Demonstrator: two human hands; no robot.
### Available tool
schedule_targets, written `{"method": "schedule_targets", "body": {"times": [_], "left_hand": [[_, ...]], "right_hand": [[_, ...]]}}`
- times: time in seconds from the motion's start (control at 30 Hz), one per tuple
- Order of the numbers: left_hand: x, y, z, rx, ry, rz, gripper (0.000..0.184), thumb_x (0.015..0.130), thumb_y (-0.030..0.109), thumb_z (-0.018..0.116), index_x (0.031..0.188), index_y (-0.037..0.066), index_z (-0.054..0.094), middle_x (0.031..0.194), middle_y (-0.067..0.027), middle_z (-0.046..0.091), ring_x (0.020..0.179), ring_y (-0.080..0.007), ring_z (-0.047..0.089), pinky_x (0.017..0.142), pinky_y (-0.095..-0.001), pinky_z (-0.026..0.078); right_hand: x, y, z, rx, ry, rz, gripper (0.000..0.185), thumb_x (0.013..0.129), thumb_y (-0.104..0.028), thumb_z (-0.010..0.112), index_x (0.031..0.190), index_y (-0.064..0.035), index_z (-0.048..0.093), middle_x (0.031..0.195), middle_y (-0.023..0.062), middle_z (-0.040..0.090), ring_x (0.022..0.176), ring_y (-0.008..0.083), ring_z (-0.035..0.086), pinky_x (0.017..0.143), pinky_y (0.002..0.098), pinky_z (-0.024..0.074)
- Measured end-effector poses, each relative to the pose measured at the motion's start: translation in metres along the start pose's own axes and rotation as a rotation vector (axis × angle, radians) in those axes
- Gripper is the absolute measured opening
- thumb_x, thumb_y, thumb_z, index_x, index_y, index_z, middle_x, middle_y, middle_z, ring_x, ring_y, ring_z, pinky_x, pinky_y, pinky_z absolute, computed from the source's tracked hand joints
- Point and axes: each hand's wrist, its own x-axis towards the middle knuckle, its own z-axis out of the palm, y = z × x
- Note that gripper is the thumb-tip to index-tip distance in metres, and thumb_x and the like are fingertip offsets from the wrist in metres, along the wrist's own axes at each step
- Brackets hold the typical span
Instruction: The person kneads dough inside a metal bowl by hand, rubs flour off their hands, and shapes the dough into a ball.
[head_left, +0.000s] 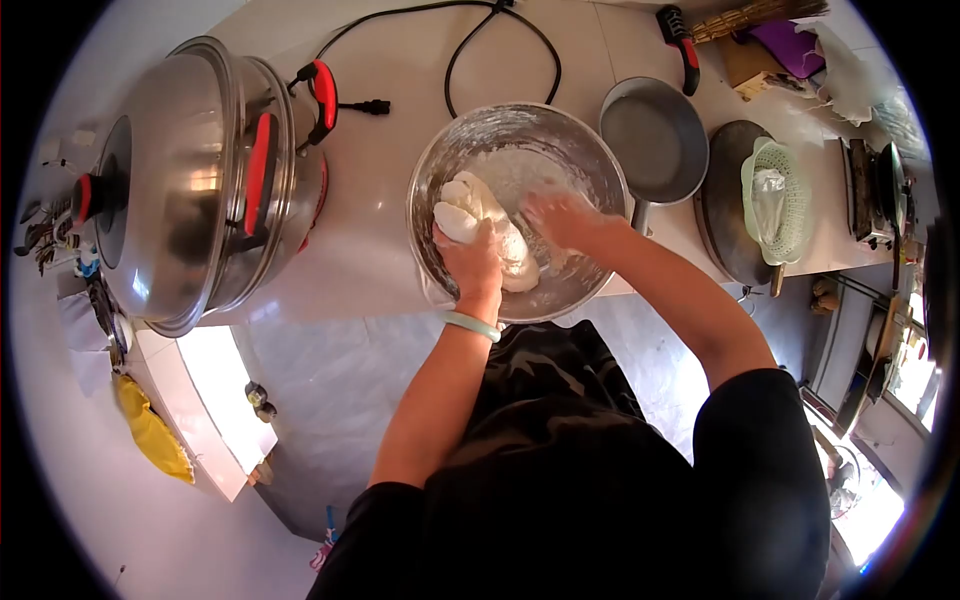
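Your counter (pixel 375 215) offers a gap between the lidded pot (pixel 170 185) and the steel bowl (pixel 430 160). On the bowl's other side, the grey pan (pixel 655 140) crowds your way (nearly rim to rim), and a cord (pixel 455 60) loops behind.

The 1 view comes from the person's head, looking forward and steeply down, so the counter (pixel 375 225) crosses the upper part and the torso (pixel 560 490) fills the bottom. The metal bowl (pixel 440 150) sits near the middle, seen from above into its inside, about an arm's reach away. Both forearms rise from below, ending at the left hand (pixel 473 262) and right hand (pixel 568 215). The lens is very wide: a round field with black corners, straight edges bowed, and the steel pot (pixel 170 190) leaning outward at left. The floor (pixel 320 390) shows below the counter.
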Motion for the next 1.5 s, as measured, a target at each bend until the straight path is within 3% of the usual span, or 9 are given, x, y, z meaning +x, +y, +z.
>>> {"method": "schedule_targets", "body": {"times": [0.2,0.5,0.57,0.67,0.73,0.87,0.97,1.37,1.5], "left_hand": [[-0.003,0.002,0.000,-0.036,-0.005,0.005,0.080,0.080,0.005,0.073,0.146,-0.005,0.028,0.134,-0.0184,0.050,0.120,-0.0272,0.054,0.102,-0.0367,0.044],[0.007,-0.012,0.005,0.128,0.057,0.158,0.079,0.075,0.009,0.075,0.140,-0.008,0.034,0.131,-0.0228,0.051,0.117,-0.0320,0.055,0.101,-0.0391,0.044],[0.011,-0.009,0.009,0.256,0.071,0.243,0.079,0.074,0.011,0.075,0.140,-0.009,0.036,0.130,-0.0240,0.052,0.117,-0.0344,0.055,0.102,-0.0405,0.043],[0.008,0.022,0.011,0.240,-0.094,0.272,0.079,0.073,0.012,0.074,0.139,-0.009,0.036,0.128,-0.0274,0.052,0.118,-0.0387,0.053,0.104,-0.0439,0.041],[0.017,0.025,0.009,0.344,-0.148,0.364,0.081,0.073,0.014,0.074,0.140,-0.009,0.034,0.127,-0.0292,0.053,0.119,-0.0413,0.052,0.105,-0.0456,0.039],[0.019,0.009,0.003,0.566,-0.136,0.458,0.093,0.074,0.018,0.076,0.145,-0.011,0.023,0.131,-0.0336,0.049,0.124,-0.0461,0.046,0.109,-0.0474,0.034],[0.022,0.014,0.004,0.505,-0.184,0.440,0.093,0.075,0.018,0.075,0.145,-0.012,0.023,0.133,-0.0338,0.047,0.125,-0.0459,0.045,0.110,-0.0475,0.032],[0.027,0.009,0.004,0.402,-0.228,0.428,0.092,0.074,0.020,0.075,0.145,-0.011,0.025,0.134,-0.0320,0.048,0.126,-0.0445,0.046,0.110,-0.0463,0.034],[0.029,0.006,0.005,0.395,-0.220,0.405,0.094,0.073,0.020,0.076,0.145,-0.011,0.025,0.133,-0.0312,0.050,0.124,-0.0435,0.049,0.109,-0.0453,0.035]], "right_hand": [[0.098,0.029,0.006,-0.066,0.516,-0.390,0.030,0.081,-0.012,0.060,0.110,-0.0048,0.064,0.115,0.0105,0.057,0.114,0.0299,0.052,0.101,0.0391,0.0434],[0.007,0.039,0.001,-0.181,0.158,0.159,0.024,0.084,-0.011,0.057,0.103,0.0003,0.067,0.116,0.0164,0.063,0.112,0.0340,0.059,0.093,0.0422,0.0510],[-0.013,0.032,0.006,-0.301,-0.166,0.073,0.027,0.087,-0.014,0.056,0.107,0.0004,0.065,0.117,0.0160,0.064,0.108,0.0328,0.062,0.088,0.0443,0.0538],[-0.034,0.008,0.015,0.007,-0.158,0.110,0.038,0.087,-0.014,0.056,0.123,0.0005,0.057,0.125,0.0249,0.059,0.123,0.0363,0.055,0.101,0.0440,0.0469],[-0.029,0.029,0.008,-0.231,-0.268,-0.071,0.044,0.086,-0.018,0.061,0.126,0.0000,0.056,0.129,0.0238,0.057,0.123,0.0370,0.055,0.103,0.0447,0.0445],[-0.034,0.033,-0.014,0.088,-0.223,0.195,0.057,0.082,-0.031,0.070,0.130,-0.0045,0.053,0.130,0.0201,0.058,0.121,0.0379,0.056,0.101,0.0463,0.0457],[-0.038,0.025,0.017,0.106,-0.121,0.128,0.061,0.082,-0.032,0.071,0.131,-0.0046,0.049,0.130,0.0203,0.056,0.123,0.0358,0.054,0.102,0.0445,0.0451],[-0.036,-0.012,0.051,0.222,0.124,0.124,0.025,0.088,-0.013,0.056,0.113,-0.0067,0.057,0.117,0.0206,0.060,0.105,0.0405,0.062,0.090,0.0479,0.0496],[-0.035,-0.029,0.014,0.248,-0.112,0.248,0.036,0.082,-0.002,0.058,0.117,-0.0049,0.063,0.117,0.0183,0.065,0.112,0.0345,0.061,0.097,0.0430,0.0489]]}}
